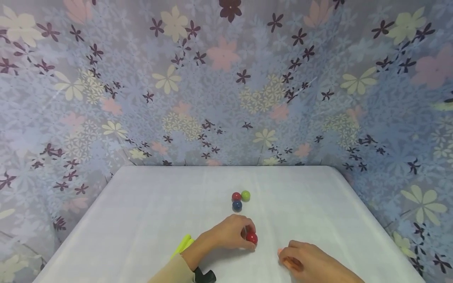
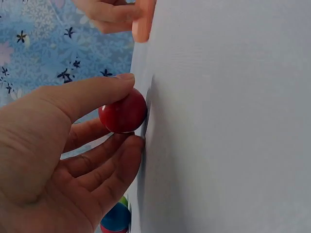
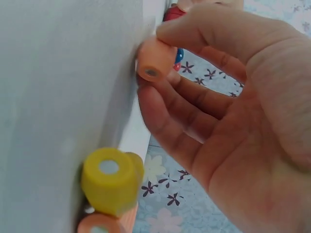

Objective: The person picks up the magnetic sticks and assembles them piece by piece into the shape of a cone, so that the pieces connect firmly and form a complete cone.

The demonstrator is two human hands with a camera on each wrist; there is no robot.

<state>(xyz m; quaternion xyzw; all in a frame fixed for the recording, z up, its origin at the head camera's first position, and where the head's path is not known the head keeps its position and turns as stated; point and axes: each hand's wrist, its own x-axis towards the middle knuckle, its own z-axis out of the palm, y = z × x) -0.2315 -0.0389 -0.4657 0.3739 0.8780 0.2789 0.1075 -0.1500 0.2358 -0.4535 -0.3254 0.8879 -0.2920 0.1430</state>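
A small glossy red ball (image 1: 252, 237) is pinched on the white cloth-covered worktop (image 1: 141, 220) by the left hand (image 1: 228, 232); in the left wrist view the thumb is laid over the ball (image 2: 123, 111) and the fingers (image 2: 104, 165) are curled under it, with the ball touching the cloth. A short orange cylinder peg (image 3: 155, 60) is held by the right hand (image 1: 306, 261), at 3 o'clock from the left hand and a little nearer the person. In the right wrist view the peg is gripped between thumb and curled fingers (image 3: 175, 114), one end pressed against the worktop. From the head view only a sliver of orange is seen at the fingertips.

At 12 o'clock from the red ball, three more small balls are clustered and touching: a red one (image 1: 236, 196), a light green one (image 1: 245, 195) and a dark blue one (image 1: 237, 205). A yellow cylinder peg (image 3: 111, 180) is seen lying on the worktop in the right wrist view, with another orange peg (image 3: 99, 224) just beside it. A neon yellow-green object (image 1: 183, 243) is partly hidden behind the left wrist; what it is cannot be told. A floral patterned sheet (image 1: 226, 78) is hung behind the worktop.
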